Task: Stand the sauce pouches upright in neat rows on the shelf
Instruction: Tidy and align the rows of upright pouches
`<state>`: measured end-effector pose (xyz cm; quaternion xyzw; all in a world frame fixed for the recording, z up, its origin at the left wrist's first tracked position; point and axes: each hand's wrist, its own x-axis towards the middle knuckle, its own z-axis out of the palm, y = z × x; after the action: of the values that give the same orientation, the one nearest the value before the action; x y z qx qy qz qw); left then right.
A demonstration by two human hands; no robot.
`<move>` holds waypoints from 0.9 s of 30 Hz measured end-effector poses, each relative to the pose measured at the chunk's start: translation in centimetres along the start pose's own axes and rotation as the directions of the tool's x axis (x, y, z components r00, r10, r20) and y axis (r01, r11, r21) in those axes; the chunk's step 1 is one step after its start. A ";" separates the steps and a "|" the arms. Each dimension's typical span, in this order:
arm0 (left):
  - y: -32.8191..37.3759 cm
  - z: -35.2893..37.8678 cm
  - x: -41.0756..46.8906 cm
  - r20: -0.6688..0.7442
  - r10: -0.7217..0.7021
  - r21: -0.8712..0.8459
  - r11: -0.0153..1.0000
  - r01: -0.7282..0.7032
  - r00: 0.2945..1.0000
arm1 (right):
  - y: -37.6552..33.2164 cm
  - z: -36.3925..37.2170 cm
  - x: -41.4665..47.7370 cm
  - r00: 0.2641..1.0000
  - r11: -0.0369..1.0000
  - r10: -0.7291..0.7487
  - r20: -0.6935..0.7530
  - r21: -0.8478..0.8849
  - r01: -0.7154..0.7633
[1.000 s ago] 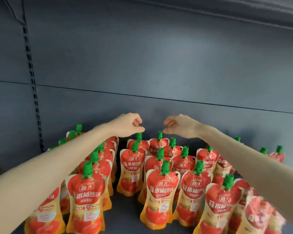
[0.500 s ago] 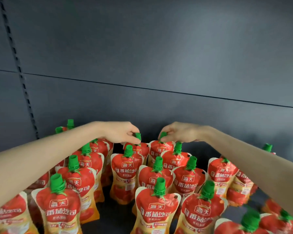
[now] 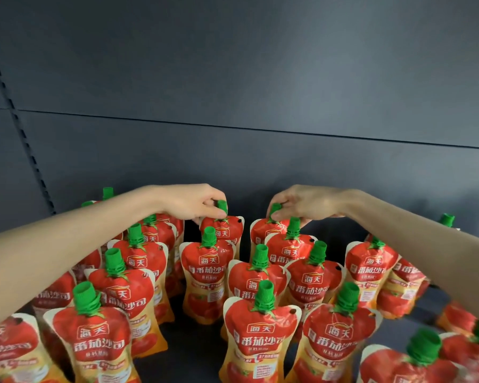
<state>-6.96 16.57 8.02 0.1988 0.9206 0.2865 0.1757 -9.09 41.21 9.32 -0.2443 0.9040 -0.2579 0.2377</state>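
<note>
I take the dark grey metal back panel (image 3: 260,150) of the shelf (image 3: 194,355) as my landmark. Just in front of it, my left hand (image 3: 194,201) has its fingers (image 3: 209,214) curled tight round the green screw cap (image 3: 221,207) of one red-and-orange soft plastic sauce pouch (image 3: 226,230). My right hand (image 3: 304,204) pinches the cap of a matching second pouch (image 3: 260,234) in the same way. Neither hand is spread wider than a cap. Both pouches stand in the rank nearest the panel, apart from each other with a dark gap between them. The remaining sauce pouches stand in files running from the panel toward me. Those farthest from the panel on the right are blurred, and I cannot tell whether they stand straight. I judge the risk to be this: I hold each pouch only by its cap, so the soft body can swing or fold. If I let go before the base sits flat, it could slump against the panel or a neighbour. My forearms also reach to the panel right over the caps of the nearer files. A careless withdrawal could clip one and topple a whole file like dominoes. The gap between the two held pouches could also leave that rank uneven if I release them as they stand.
</note>
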 end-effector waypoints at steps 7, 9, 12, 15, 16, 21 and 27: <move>0.2 -0.2 -0.2 0.037 -0.002 0.011 1.000 0.001 0.999 | -0.2 0.2 0.0 1.000 1.000 0.015 -0.013 0.026 -0.015; 0.3 -0.1 -0.3 0.040 0.000 0.025 1.000 -0.001 0.999 | -0.4 0.2 -0.1 1.000 0.999 0.017 -0.015 0.032 -0.016; 0.5 -0.1 -0.4 0.032 -0.003 0.031 1.000 0.002 0.999 | -0.5 0.3 -0.2 1.000 0.999 0.020 -0.015 0.035 -0.019; 0.4 -0.1 -0.5 0.032 -0.012 0.043 0.999 0.011 0.999 | -0.5 0.4 -0.3 0.999 0.999 0.027 -0.024 0.034 -0.027; 0.4 -0.1 -0.5 0.033 -0.014 0.047 0.999 0.012 0.999 | -0.6 0.4 -0.3 0.999 0.999 0.029 -0.029 0.032 -0.028; 0.5 0.0 -0.9 -0.031 -0.008 0.088 0.996 0.011 0.999 | -0.6 0.5 -0.7 0.997 0.999 0.031 -0.071 0.013 -0.030; 0.7 -0.9 -2.0 -0.229 0.063 0.078 0.996 -0.046 0.971 | -0.9 0.3 -2.0 0.985 0.999 -0.005 -0.175 -0.043 -0.003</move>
<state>-5.41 15.73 9.59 0.1957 0.9387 0.2790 0.0519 -7.13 41.53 10.27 -0.2260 0.9267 -0.2589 0.1519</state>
